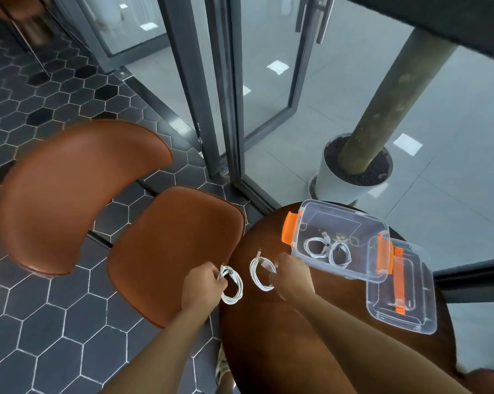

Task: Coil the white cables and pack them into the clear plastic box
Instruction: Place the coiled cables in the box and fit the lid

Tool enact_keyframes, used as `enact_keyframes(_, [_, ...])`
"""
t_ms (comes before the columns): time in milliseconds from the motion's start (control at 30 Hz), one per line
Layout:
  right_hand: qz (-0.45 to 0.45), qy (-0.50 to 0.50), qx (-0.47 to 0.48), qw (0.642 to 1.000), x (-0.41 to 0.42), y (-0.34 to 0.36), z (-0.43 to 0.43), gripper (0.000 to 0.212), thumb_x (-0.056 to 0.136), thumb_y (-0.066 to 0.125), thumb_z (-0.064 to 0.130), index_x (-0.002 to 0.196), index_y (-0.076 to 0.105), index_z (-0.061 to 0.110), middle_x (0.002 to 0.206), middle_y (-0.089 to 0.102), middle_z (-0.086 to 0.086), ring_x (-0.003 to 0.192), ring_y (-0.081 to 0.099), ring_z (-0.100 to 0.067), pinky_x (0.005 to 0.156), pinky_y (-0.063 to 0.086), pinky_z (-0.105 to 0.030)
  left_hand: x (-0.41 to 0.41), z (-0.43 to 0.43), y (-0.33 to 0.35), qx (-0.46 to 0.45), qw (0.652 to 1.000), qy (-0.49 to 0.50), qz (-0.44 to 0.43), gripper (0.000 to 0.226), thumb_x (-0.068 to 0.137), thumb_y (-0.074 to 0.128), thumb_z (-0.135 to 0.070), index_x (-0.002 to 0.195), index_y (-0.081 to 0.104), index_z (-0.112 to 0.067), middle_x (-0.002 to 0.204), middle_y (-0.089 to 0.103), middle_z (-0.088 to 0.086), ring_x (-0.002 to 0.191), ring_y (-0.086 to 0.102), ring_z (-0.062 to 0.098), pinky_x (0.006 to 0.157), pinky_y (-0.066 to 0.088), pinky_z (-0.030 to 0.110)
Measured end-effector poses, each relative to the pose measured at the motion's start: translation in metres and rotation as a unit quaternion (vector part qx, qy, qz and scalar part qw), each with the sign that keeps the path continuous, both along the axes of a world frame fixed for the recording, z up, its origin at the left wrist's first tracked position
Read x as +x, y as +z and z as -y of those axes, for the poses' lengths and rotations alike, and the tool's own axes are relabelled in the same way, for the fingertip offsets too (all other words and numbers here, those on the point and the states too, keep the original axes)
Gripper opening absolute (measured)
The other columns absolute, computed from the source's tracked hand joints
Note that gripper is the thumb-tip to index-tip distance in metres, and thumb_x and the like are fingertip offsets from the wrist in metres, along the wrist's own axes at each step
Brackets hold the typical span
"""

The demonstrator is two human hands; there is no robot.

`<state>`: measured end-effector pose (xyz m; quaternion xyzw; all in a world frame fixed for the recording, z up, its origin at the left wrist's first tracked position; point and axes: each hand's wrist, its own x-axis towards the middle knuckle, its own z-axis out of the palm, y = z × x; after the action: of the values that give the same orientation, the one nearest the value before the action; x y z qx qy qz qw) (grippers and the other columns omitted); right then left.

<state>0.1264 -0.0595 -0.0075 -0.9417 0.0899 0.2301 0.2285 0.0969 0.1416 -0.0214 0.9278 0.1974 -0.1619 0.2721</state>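
Note:
My left hand (203, 287) grips a coiled white cable (234, 288) over the left edge of the round brown table (311, 336). A second coiled white cable (261, 275) hangs from the pinching fingers of my right hand (292, 277), just left of the clear plastic box (339, 237). The box stands open on the table, with orange latches, and two coiled white cables (327, 250) lie inside it at the near end.
The clear lid (402, 291) with an orange handle lies right of the box, partly under it. Two brown chairs (172, 251) stand left of the table on hexagon tiles. Glass doors and a white planter (351, 177) are behind.

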Motion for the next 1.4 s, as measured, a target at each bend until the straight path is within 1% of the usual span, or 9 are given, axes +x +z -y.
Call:
enact_keyframes(200, [0.044,-0.026,0.006,0.999,-0.002,0.044,0.030,0.016,0.088,0.067,0.027,0.099,0.068,0.016,0.092,0.074,-0.005,0.072,0.067,-0.021,0.065,0.057,-0.034,0.009,0.019,0.045,0.002,0.999,-0.019,0.047,0.002,0.081,0.069,-0.022,0.081,0.068,-0.020,0.080,0.073,-0.002,0.078,0.066,0.021,0.065,0.046,0.030])
enact_keyframes(300, [0.047,-0.050,0.006,0.998,0.002,0.069,0.052,0.021,0.089,0.067,0.021,0.109,0.070,0.016,0.101,0.075,-0.004,0.075,0.066,-0.017,0.064,0.055,-0.025,0.017,0.037,0.066,-0.006,0.997,-0.030,0.070,0.003,0.083,0.069,-0.022,0.084,0.070,-0.019,0.083,0.072,-0.003,0.077,0.063,0.018,0.066,0.045,0.029])
enact_keyframes(467, [0.069,-0.089,0.001,0.994,0.003,0.090,0.092,0.028,0.092,0.065,0.024,0.119,0.068,0.018,0.115,0.073,-0.004,0.104,0.069,-0.022,0.093,0.056,-0.034,0.034,0.075,0.090,-0.001,0.993,-0.070,0.096,0.010,0.086,0.070,-0.025,0.093,0.071,-0.018,0.090,0.073,-0.002,0.078,0.059,0.014,0.067,0.041,0.025])
enact_keyframes(600, [0.066,-0.107,0.000,0.992,0.002,0.102,0.123,0.023,0.087,0.068,0.018,0.109,0.071,0.015,0.106,0.075,-0.003,0.090,0.067,-0.022,0.075,0.051,-0.026,0.049,0.110,0.102,-0.002,0.988,-0.106,0.111,0.012,0.087,0.070,-0.026,0.095,0.072,-0.017,0.091,0.074,-0.002,0.080,0.064,0.015,0.068,0.049,0.028])
enact_keyframes(733, [0.047,-0.130,-0.031,0.990,0.006,0.097,0.149,0.026,0.076,0.072,0.023,0.101,0.071,0.019,0.096,0.076,-0.004,0.085,0.070,-0.023,0.071,0.058,-0.032,0.065,0.142,0.101,0.007,0.980,-0.157,0.120,0.018,0.089,0.068,-0.032,0.098,0.071,-0.016,0.096,0.075,0.001,0.090,0.068,0.021,0.076,0.053,0.033])
enact_keyframes(833, [0.040,-0.118,-0.055,0.991,0.011,0.095,0.162,0.027,0.079,0.070,0.021,0.106,0.071,0.015,0.102,0.076,-0.007,0.090,0.071,-0.026,0.077,0.059,-0.034,0.079,0.162,0.096,0.018,0.975,-0.186,0.116,0.021,0.089,0.067,-0.032,0.102,0.071,-0.015,0.102,0.075,0.004,0.098,0.068,0.025,0.082,0.050,0.035])
enact_keyframes(967, [0.047,-0.136,-0.060,0.988,0.024,0.076,0.178,0.022,0.080,0.065,0.014,0.101,0.071,0.015,0.098,0.077,-0.009,0.080,0.073,-0.025,0.076,0.062,-0.039,0.098,0.182,0.090,0.030,0.967,-0.221,0.119,0.020,0.092,0.065,-0.026,0.107,0.072,-0.014,0.102,0.075,0.002,0.096,0.069,0.021,0.075,0.045,0.027])
enact_keyframes(1167, [0.034,-0.048,-0.135,0.989,0.045,0.065,0.186,0.022,0.090,0.053,0.006,0.104,0.068,0.011,0.100,0.073,-0.012,0.091,0.071,-0.032,0.071,0.053,-0.033,0.121,0.204,0.070,0.091,0.946,-0.297,0.097,0.010,0.094,0.061,-0.017,0.098,0.068,-0.010,0.101,0.072,0.008,0.091,0.071,0.027,0.076,0.056,0.035])
enact_keyframes(1400, [0.007,0.093,-0.181,0.979,0.068,0.046,0.175,0.019,0.090,0.060,0.005,0.106,0.070,0.008,0.105,0.072,-0.012,0.099,0.070,-0.033,0.074,0.054,-0.037,0.134,0.229,0.034,0.189,0.875,-0.441,0.056,0.033,0.094,0.049,0.010,0.122,0.058,-0.005,0.119,0.063,0.015,0.098,0.070,0.030,0.075,0.054,0.035])
